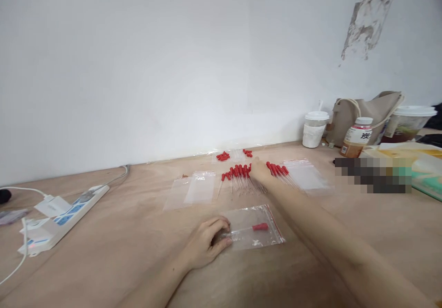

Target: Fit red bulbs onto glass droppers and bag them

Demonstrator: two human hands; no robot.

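Observation:
My left hand (pixel 209 242) rests on the table with curled fingers and thumb at the left end of a clear zip-lock bag (pixel 241 215). Inside that bag lies one dropper (pixel 260 227) with a red bulb and a thin clear stem. Farther back, my right hand (pixel 259 170) reaches into a row of red-bulbed droppers (pixel 239 171). Its fingers look closed, but their tips and anything between them are hidden. More droppers (pixel 276 169) lie just right of this hand.
Flat clear bags (pixel 200 187) lie left of the row, and another stack of bags (pixel 305 174) lies right. Loose red bulbs (pixel 223 156) sit near the wall. A power strip (pixel 74 213) is at left; a cup (pixel 315 130), bottle (pixel 357 137) and handbag (pixel 371 110) stand at right.

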